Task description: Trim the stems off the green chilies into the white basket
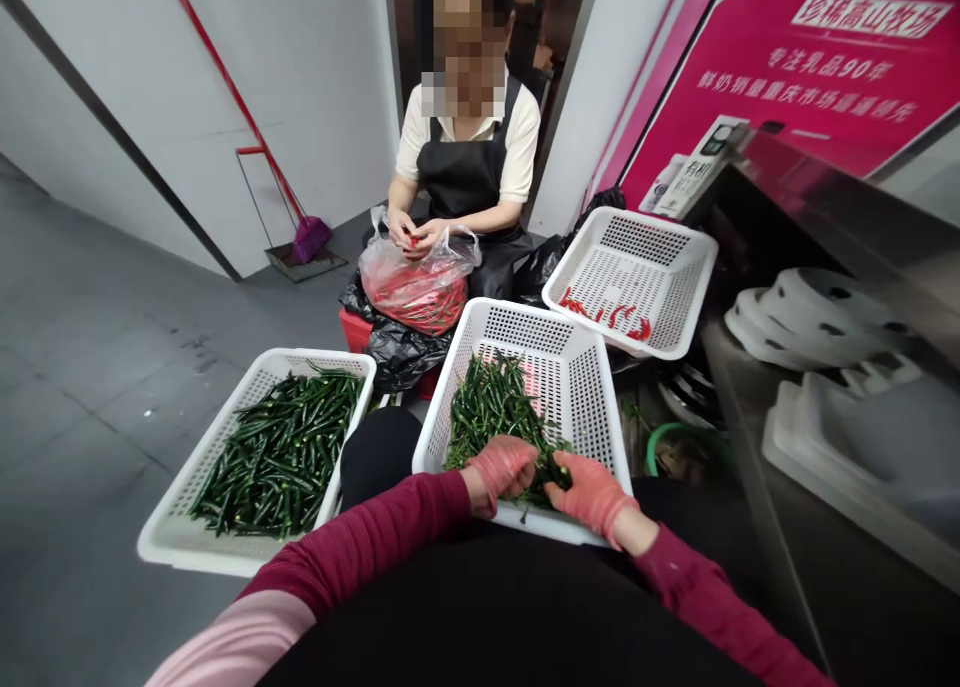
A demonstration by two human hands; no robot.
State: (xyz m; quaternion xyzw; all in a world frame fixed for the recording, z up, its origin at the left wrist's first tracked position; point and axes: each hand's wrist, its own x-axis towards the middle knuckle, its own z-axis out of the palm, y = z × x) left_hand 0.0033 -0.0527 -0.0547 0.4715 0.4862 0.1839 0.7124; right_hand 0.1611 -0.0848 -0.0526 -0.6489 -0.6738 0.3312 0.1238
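A white perforated basket (581, 377) stands right in front of me with a heap of green chili peppers (489, 402), some with stems. My left hand (504, 467), in a pinkish-red glove, is closed over the near part of this heap; whatever its curled fingers hold is hidden. Beside it on the right, my right hand (592, 492), gloved alike, has thumb and fingers closed around green chili pepper at the basket's near edge. To the left, a second white basket (174, 487) holds many dark green chili peppers (281, 457).
Across from me a person (472, 167) handles red chilies over a plastic bag (420, 287). A third white basket (637, 262) with several red chilies lies back right. A metal counter edge (739, 437) runs along the right. A dustpan (304, 259) and purple broom (311, 237) stand by the wall.
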